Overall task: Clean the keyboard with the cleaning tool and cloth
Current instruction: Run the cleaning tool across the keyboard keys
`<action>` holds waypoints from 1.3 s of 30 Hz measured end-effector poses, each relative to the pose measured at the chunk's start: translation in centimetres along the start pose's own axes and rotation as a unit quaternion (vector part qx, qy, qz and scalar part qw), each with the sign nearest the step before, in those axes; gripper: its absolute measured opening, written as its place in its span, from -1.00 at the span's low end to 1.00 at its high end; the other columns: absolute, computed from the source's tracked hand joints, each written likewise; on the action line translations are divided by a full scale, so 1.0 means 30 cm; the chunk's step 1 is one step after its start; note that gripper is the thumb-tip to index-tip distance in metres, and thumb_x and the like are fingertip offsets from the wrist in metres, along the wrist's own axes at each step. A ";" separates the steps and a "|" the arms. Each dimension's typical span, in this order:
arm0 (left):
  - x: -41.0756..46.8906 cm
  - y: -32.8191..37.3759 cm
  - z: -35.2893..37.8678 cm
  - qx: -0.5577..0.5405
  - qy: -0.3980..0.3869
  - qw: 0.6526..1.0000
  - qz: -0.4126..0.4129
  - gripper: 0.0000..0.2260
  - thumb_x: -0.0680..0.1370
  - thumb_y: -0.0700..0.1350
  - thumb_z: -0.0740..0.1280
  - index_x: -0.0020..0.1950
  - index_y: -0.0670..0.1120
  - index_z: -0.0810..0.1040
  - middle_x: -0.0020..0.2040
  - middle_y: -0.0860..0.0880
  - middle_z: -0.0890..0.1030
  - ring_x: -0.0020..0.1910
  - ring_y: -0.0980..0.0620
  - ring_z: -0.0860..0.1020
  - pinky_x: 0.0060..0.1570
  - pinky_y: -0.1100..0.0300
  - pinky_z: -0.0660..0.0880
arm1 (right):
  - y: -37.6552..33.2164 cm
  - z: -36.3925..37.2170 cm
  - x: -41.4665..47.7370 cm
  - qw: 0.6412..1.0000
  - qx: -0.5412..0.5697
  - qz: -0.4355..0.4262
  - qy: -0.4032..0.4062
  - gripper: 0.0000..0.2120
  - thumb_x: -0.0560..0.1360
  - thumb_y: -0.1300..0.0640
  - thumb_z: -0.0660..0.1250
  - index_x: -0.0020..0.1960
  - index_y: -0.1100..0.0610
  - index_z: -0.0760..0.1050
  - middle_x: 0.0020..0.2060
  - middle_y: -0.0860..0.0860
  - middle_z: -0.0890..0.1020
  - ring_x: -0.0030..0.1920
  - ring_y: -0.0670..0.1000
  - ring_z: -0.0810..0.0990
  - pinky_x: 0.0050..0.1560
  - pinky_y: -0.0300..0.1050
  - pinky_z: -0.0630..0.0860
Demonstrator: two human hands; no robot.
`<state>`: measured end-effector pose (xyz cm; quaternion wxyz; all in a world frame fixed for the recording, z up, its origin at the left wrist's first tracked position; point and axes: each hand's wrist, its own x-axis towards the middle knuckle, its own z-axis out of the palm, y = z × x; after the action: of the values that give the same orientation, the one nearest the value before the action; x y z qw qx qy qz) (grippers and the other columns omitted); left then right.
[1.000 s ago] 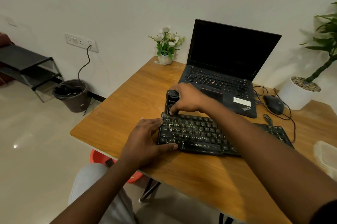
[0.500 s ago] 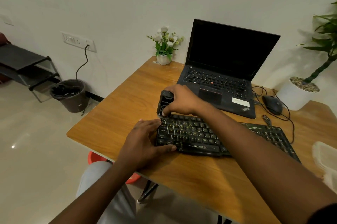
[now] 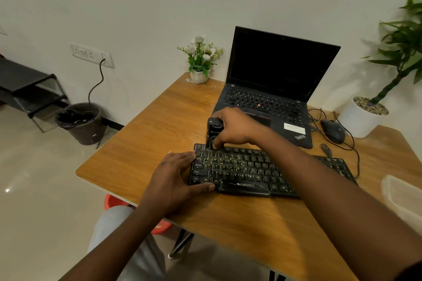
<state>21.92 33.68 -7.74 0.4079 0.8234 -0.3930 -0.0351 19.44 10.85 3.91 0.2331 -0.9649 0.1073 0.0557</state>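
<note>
My right hand (image 3: 235, 128) has slid the stubby black cleaning tool (image 3: 213, 132) slightly right along the top row of the black plastic keyboard (image 3: 239, 171), fingers grasping it. My left hand (image 3: 175, 177) grips the keyboard's left end, and the uncleaned rows run rightward.

Table (image 3: 146, 143) wood-grain, smooth, satin sheen; keyboard (image 3: 242, 171) matt black plastic; floor (image 3: 34, 189) glossy.
</note>
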 end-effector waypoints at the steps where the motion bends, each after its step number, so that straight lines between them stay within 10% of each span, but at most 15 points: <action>1: 0.000 0.000 0.000 0.002 0.000 1.000 -0.002 -0.11 0.27 0.52 0.49 0.45 0.01 0.57 0.42 0.11 0.58 0.39 0.14 0.49 0.60 -0.04 0.21 | -0.014 0.017 0.011 1.000 0.011 -0.005 0.005 -0.68 0.29 0.20 0.69 -0.09 0.05 0.60 -0.13 0.02 0.71 -0.10 0.04 0.68 -0.18 -0.04 0.61; 39: -0.004 0.029 -0.011 -0.009 0.018 1.000 0.007 -0.16 0.30 0.44 0.54 0.45 0.00 0.57 0.43 0.10 0.57 0.38 0.28 0.45 0.63 -0.01 0.13 | -0.012 0.036 0.054 0.994 0.106 -0.017 -0.017 -0.65 0.28 0.25 0.71 -0.01 0.16 0.66 -0.10 0.07 0.76 -0.03 0.10 0.75 -0.02 0.08 0.71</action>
<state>21.41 33.66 -6.95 0.4227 0.8174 -0.3908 -0.0217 21.02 11.38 2.86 0.3366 -0.9354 0.0927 0.0565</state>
